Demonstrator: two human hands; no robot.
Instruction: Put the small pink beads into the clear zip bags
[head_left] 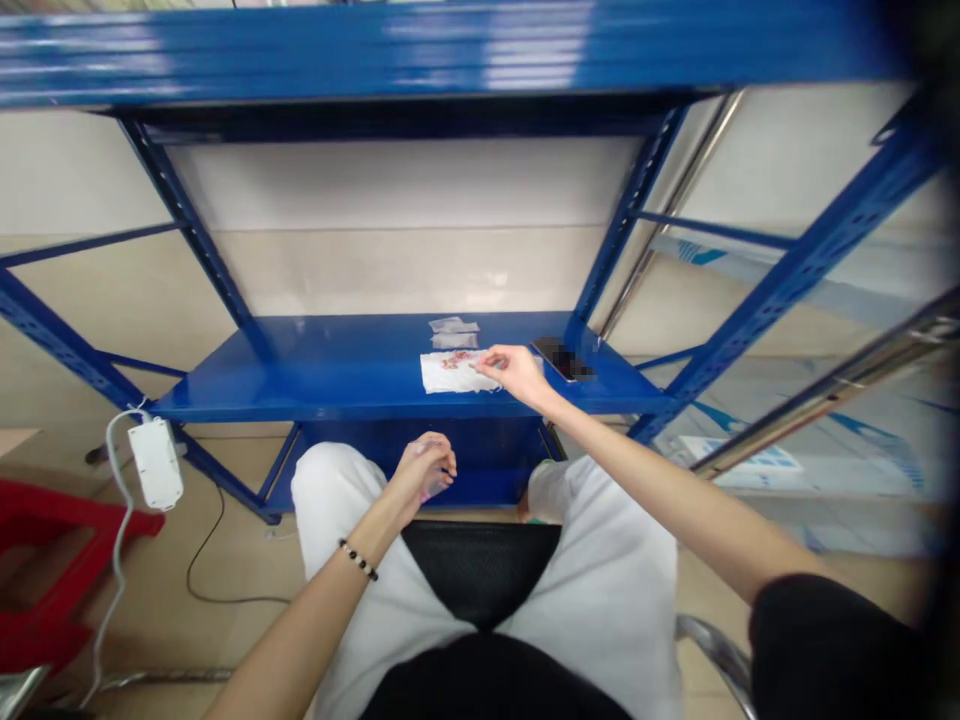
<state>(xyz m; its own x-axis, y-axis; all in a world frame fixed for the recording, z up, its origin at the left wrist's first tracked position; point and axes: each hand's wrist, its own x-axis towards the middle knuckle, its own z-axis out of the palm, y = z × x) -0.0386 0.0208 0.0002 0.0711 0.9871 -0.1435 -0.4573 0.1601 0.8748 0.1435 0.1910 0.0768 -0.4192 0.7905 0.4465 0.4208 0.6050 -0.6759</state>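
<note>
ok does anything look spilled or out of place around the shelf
Nothing looks spilled: the small reddish pieces lie on the white sheet. The white power strip looks slightly odd, hanging tilted at the left front corner of the blue shelf rather than sitting level.

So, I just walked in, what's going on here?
The right hand is pinched over a white sheet on the blue shelf, close to some small reddish pieces; whether it grips one is too small to tell. The left hand is held in front of the shelf, curled around something clear. Small clear packets lie just behind the sheet, and a dark flat thing, likely a phone, lies to its right.
</note>
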